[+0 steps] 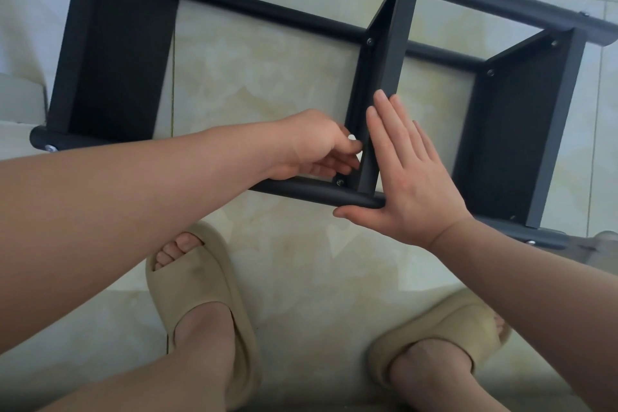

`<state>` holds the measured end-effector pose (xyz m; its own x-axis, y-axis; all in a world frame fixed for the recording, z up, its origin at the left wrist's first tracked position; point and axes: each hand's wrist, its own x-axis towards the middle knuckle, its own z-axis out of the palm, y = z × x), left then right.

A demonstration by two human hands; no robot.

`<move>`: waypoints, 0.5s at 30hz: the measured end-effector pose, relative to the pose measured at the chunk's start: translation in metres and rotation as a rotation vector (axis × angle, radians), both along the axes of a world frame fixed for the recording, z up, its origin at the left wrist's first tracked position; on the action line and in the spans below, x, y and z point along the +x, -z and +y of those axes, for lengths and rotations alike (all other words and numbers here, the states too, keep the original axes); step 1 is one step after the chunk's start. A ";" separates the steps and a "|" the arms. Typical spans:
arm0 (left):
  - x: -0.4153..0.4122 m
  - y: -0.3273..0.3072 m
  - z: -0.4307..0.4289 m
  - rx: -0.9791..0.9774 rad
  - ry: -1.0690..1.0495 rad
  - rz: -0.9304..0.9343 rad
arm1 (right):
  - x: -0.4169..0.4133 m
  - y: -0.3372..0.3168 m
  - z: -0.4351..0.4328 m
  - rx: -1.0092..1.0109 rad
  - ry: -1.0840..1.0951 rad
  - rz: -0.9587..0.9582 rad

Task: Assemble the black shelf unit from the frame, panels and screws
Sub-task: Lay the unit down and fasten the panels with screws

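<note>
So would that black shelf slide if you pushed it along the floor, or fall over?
It would probably slide rather than roll: the black shelf unit lies on its side on smooth floor tiles. It looks stiff, since screws already pin the panels to the tubes. Tipping seems unlikely; it sits low and wide.

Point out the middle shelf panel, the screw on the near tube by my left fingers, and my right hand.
middle shelf panel [399, 43]: head view, on its upward-facing edge.
screw [340, 182]: head view, on its head.
right hand [406, 174]: head view, middle of its back.
</note>
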<state>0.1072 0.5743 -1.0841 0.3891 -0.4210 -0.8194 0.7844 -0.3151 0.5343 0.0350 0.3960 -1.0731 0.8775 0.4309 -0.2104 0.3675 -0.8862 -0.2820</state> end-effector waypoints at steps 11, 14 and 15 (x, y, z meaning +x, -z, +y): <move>0.000 -0.001 0.004 0.011 0.126 -0.133 | 0.000 0.002 -0.001 -0.003 -0.003 -0.018; 0.000 -0.002 0.006 0.025 0.179 -0.177 | -0.001 0.003 -0.001 -0.003 -0.003 -0.014; 0.000 -0.002 0.007 0.028 0.195 -0.186 | -0.001 0.003 -0.001 -0.003 -0.003 -0.013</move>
<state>0.1076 0.5813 -1.0817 0.4479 -0.4805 -0.7540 0.5966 -0.4675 0.6523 0.0343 0.3955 -1.0758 0.8787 0.4331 -0.2006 0.3740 -0.8859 -0.2746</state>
